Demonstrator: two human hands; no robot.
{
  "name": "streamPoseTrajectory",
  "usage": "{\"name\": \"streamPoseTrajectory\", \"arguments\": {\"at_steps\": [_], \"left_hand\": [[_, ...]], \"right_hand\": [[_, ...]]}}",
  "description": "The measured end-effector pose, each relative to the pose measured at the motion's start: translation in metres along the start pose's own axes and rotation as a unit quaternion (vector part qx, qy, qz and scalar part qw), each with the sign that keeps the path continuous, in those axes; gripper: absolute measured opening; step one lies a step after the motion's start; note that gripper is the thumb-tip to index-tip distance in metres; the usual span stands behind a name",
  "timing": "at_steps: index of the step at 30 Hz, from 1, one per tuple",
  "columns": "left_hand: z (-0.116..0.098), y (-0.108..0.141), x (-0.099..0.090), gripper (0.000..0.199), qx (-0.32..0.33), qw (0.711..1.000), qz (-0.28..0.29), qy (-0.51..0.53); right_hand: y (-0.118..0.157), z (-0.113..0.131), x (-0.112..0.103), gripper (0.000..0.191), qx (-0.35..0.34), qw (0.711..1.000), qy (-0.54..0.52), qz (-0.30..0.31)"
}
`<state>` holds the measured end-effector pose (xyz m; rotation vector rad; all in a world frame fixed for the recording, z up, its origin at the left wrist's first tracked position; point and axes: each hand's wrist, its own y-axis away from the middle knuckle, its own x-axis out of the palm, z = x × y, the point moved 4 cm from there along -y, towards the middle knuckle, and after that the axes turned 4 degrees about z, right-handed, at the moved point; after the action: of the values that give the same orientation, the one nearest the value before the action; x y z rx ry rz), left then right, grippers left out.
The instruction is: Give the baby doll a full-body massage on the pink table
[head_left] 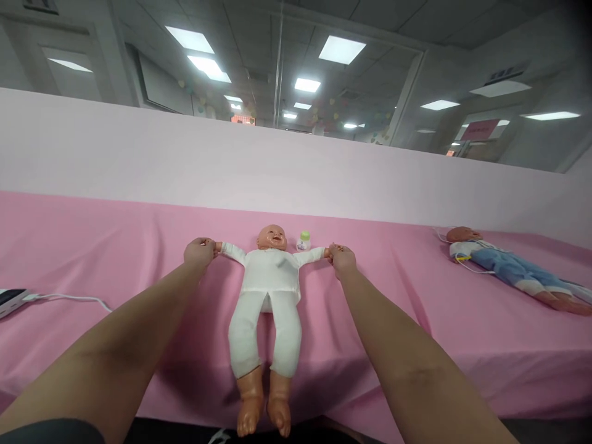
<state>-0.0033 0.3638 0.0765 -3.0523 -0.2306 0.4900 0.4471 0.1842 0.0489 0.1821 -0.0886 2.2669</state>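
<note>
Device [13, 302]: at the far left on pink cloth [388, 259], a white cable [69, 296] running from it.
Left hand [198, 253]: fingers curled closed around one hand of the white-clothed doll [271, 271].
White-clothed doll: face up on the cloth between both hands, arms spread sideways, feet nearest the wearer.
Green-capped bottle [303, 242]: just beside the doll's head.
Right hand [343, 259]: fingers closed on the doll's other hand.
Blue-clothed doll [513, 265]: lying well apart, far right.
</note>
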Motion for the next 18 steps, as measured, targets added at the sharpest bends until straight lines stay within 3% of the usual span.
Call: {"name": "streamPoseTrajectory", "arguments": {"at_steps": [5, 10, 18], "left_hand": [[0.017, -0.02, 0.006, 0.025, 0.008, 1.0, -0.013, 0.015], [0.032, -0.033, 0.015, 0.024, 0.043, 0.991, 0.025, 0.124], [0.028, -0.036, 0.017, 0.023, 0.013, 0.993, 0.017, 0.112]], "right_hand": [[-0.02, -0.002, 0.009, 0.029, -0.038, 0.998, -0.011, 0.048], [-0.026, -0.023, -0.001, 0.046, -0.043, 0.995, -0.027, 0.082], [-0.026, -0.022, -0.004, 0.043, 0.044, 0.992, -0.041, 0.114]]}}
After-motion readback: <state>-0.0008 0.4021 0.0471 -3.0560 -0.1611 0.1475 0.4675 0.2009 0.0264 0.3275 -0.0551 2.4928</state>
